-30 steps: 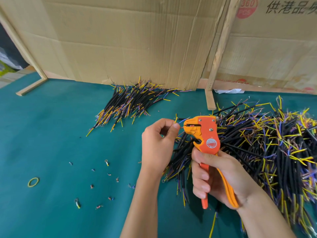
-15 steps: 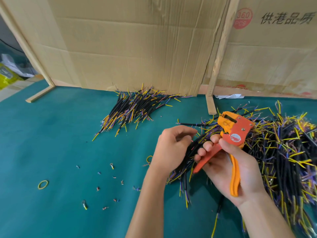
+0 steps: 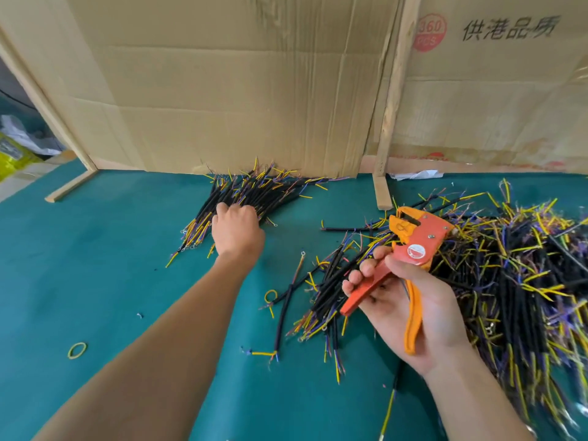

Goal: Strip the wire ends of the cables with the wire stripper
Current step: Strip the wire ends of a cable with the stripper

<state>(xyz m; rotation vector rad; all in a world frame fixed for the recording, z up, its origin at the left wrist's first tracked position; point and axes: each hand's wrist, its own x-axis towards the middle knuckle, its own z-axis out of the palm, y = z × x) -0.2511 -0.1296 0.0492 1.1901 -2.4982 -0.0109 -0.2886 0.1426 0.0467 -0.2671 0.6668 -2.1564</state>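
In the head view, the left hand [image 3: 237, 229] is seen stretched out to the far, smaller pile of black-sheathed cables with yellow and purple wire ends [image 3: 251, 194] lying against the upright brown corrugated cardboard sheet [image 3: 229, 90]; half a second earlier it was held close to the tool, near the body. Its fingers are curled down onto that pile, but whether a cable is pinched or has just been let go cannot be told. The orange and red plastic-handled wire stripper [image 3: 410, 249] is gripped in the right hand [image 3: 413, 307], raised above the near edge of the large loose heap of the same black cables [image 3: 509, 281]; its handles are spread and nothing is seen in its head (a second ago it was upright with a wire being fed in). From this it is judged that one cable has been finished and set with the done ones, so a fresh cable from the large heap would be wanted next. The work is laid on a teal green mat [image 3: 95, 265], where a yellow rubber band [image 3: 77, 350] and small scraps of insulation are scattered. A pale wooden post [image 3: 391, 106] stands before a printed cardboard box [image 3: 509, 90].
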